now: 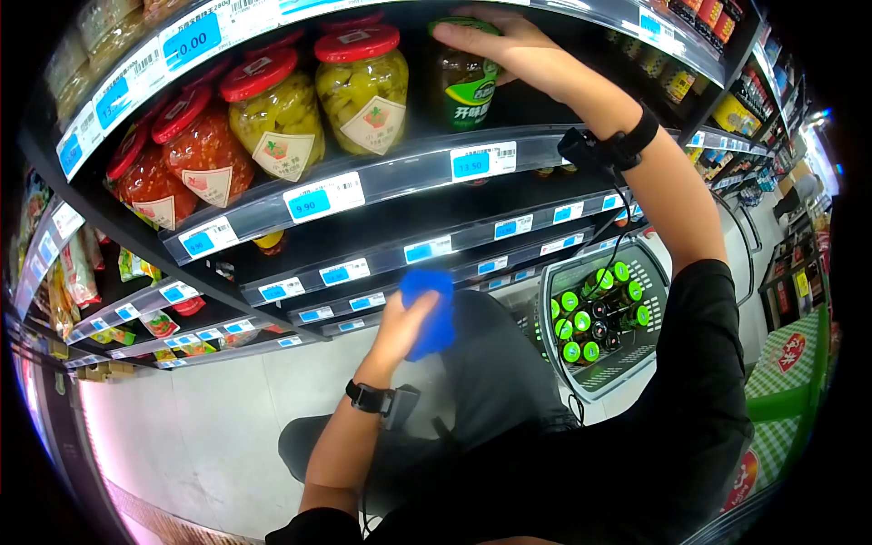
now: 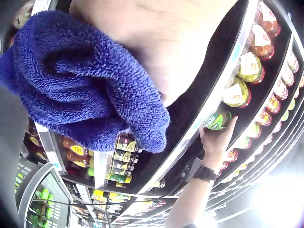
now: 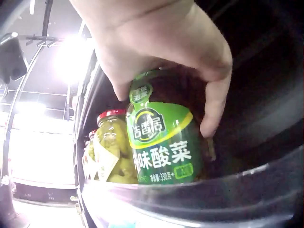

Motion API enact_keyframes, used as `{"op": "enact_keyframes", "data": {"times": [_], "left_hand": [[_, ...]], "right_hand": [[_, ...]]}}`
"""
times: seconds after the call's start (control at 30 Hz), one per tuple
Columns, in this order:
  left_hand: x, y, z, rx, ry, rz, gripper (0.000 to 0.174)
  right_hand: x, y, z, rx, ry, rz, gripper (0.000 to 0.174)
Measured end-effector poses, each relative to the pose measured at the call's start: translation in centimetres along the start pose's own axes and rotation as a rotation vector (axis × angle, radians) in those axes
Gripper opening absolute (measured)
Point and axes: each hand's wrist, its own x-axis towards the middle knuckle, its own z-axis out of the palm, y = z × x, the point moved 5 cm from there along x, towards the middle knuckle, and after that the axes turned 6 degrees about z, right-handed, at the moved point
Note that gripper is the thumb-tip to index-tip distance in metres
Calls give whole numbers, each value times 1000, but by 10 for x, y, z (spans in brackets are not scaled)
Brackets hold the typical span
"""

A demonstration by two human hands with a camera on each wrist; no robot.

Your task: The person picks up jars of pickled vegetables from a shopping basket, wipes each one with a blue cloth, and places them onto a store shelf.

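In the head view my right hand (image 1: pixel 525 56) grips a jar of pickled vegetables (image 1: pixel 465 91) round its top, with the thumb at the lid. The jar stands upright on the shelf behind the clear front strip, and its green label (image 3: pixel 159 137) faces out in the right wrist view. A crumpled blue cloth (image 1: pixel 431 320) is held in my left hand (image 1: pixel 397 331), low in front of the shelves and above my leg. Its terry-like pile shows in the left wrist view, where the cloth (image 2: pixel 85 85) covers much of that hand's fingers.
Red-lidded jars of yellow-green peppers (image 1: pixel 363 100) and red sauce (image 1: pixel 207 162) stand left of the green-labelled jar. A shelf edge with price tags (image 1: pixel 409 156) runs below them. On the floor at right, a grey basket (image 1: pixel 654 272) holds several green-lidded jars (image 1: pixel 569 350).
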Motion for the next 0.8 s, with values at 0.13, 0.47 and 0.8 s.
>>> {"op": "enact_keyframes", "data": {"times": [0.13,0.47,0.8], "left_hand": [[0,-4,6,8,-6,-8,28],[-9,-19,4,-1008,-187,-82,58],[-19,-23,1,-1068,-205,-58,60]], "right_hand": [[-19,-37,5,77,-88,69,66],[-32,-49,-7,-26,5,50,66],[-46,-48,-18,-264,110,-54,87]]}}
